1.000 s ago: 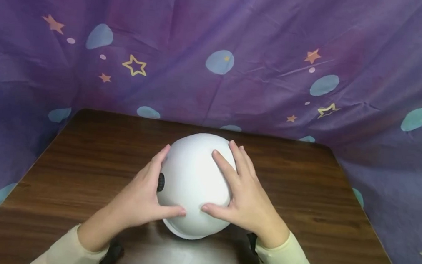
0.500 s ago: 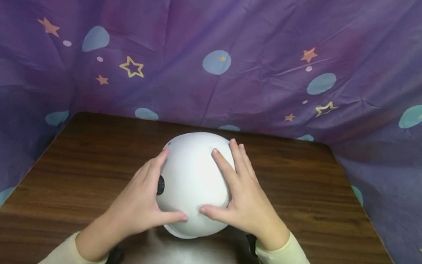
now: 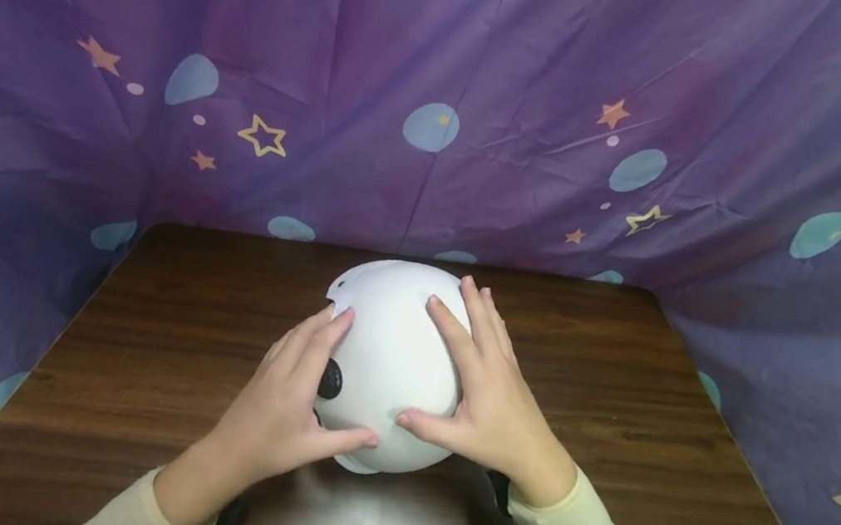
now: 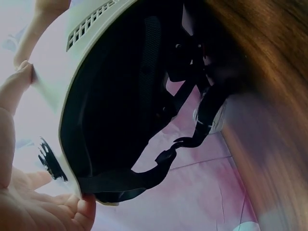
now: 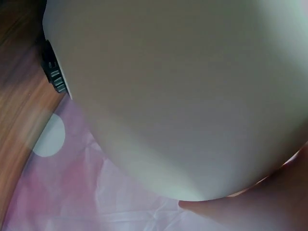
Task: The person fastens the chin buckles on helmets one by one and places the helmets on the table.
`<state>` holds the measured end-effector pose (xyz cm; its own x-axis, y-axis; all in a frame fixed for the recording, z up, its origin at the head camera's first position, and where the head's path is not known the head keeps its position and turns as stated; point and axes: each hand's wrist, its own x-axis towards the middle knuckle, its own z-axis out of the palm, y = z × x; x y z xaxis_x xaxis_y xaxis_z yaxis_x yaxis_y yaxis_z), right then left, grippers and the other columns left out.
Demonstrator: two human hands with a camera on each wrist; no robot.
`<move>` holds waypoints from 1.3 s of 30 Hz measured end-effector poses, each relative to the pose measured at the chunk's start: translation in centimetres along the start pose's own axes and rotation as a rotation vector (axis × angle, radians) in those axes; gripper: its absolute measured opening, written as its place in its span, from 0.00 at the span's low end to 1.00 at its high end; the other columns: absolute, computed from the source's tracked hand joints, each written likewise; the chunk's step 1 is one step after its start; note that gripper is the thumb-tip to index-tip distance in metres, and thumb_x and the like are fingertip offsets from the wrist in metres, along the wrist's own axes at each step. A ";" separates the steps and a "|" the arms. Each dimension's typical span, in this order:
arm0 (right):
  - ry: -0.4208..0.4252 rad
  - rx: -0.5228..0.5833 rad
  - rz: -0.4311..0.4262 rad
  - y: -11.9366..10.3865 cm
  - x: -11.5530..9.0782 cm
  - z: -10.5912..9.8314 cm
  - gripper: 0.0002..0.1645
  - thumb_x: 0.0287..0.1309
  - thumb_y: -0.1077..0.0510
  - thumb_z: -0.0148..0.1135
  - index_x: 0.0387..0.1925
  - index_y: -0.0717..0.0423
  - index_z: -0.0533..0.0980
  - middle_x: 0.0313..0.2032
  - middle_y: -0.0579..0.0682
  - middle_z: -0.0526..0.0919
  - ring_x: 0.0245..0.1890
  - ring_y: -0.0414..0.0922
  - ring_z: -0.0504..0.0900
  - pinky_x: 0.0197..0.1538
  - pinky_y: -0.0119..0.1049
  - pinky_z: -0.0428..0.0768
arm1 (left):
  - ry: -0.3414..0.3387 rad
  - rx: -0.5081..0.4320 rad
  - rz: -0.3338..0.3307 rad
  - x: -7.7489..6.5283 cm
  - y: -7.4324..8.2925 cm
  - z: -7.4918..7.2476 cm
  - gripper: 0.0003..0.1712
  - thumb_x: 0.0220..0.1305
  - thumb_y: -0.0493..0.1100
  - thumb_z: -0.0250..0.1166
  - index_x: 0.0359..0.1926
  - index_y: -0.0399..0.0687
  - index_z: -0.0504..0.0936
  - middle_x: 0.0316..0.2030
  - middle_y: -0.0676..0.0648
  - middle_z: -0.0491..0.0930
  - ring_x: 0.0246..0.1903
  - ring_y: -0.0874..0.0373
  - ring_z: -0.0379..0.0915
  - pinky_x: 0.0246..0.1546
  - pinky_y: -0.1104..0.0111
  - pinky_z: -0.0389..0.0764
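A white helmet (image 3: 392,368) is held between both hands over the table. On its left side is a round black knob (image 3: 331,380), and near the far rim a small dark hole shows. My left hand (image 3: 277,396) grips that side, thumb on the shell and fingertips at the rim. My right hand (image 3: 491,398) holds the dome's right side with spread, bent fingers and thumb. From the left wrist, the tilted helmet shows its dark inside (image 4: 110,110), a black chin strap (image 4: 154,175) hanging in a loop, and a slotted vent (image 4: 91,24).
Beneath is a dark wood-grain table (image 3: 605,379). A purple cloth (image 3: 526,80) printed with stars and blue blobs hangs behind it and along both sides. Each forearm wears a pale sleeve (image 3: 571,517), with a dark object strapped under the wrist.
The helmet has turned and tipped a little to the right, so its left rim, hole and black knob show more. My left fingers have shifted along with it; the right hand stays nearly still.
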<state>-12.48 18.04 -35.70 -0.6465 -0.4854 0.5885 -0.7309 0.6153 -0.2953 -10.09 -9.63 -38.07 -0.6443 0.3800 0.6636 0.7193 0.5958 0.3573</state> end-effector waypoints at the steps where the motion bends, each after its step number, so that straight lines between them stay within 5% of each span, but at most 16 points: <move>1: 0.001 -0.003 0.005 -0.1 -0.1 0.0 0.66 0.52 0.18 0.68 0.83 0.45 0.60 0.85 0.59 0.47 0.81 0.68 0.47 0.74 0.75 0.51 | 0.004 -0.001 0.007 -0.1 0.0 0.1 0.72 0.46 0.72 0.83 0.81 0.38 0.61 0.71 0.28 0.68 0.66 0.31 0.71 0.61 0.32 0.73; 9: 0.018 0.008 0.011 -0.5 -0.3 -0.2 0.65 0.55 0.16 0.63 0.83 0.47 0.60 0.85 0.59 0.47 0.82 0.68 0.46 0.70 0.78 0.57 | 0.042 -0.036 0.065 0.0 0.1 0.3 0.67 0.51 0.74 0.79 0.78 0.37 0.65 0.72 0.28 0.68 0.67 0.31 0.70 0.61 0.33 0.74; 17: 0.047 0.048 -0.014 -0.8 -0.2 -0.2 0.64 0.57 0.17 0.62 0.82 0.49 0.61 0.84 0.59 0.49 0.82 0.67 0.48 0.73 0.73 0.56 | 0.083 -0.062 0.173 0.2 0.3 0.5 0.58 0.65 0.77 0.64 0.74 0.33 0.69 0.73 0.25 0.63 0.69 0.28 0.67 0.62 0.34 0.75; 39: 0.064 0.085 0.012 -1.1 0.1 0.2 0.61 0.57 0.19 0.64 0.81 0.48 0.63 0.84 0.57 0.49 0.82 0.66 0.49 0.70 0.76 0.60 | 0.139 -0.061 0.319 0.4 0.3 0.3 0.49 0.73 0.68 0.63 0.72 0.27 0.72 0.72 0.23 0.65 0.62 0.31 0.76 0.59 0.44 0.81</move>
<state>-11.79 17.23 -35.44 -0.6422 -0.4355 0.6307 -0.7406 0.5648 -0.3641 -10.20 -9.10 -37.88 -0.3462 0.4376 0.8299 0.8956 0.4177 0.1534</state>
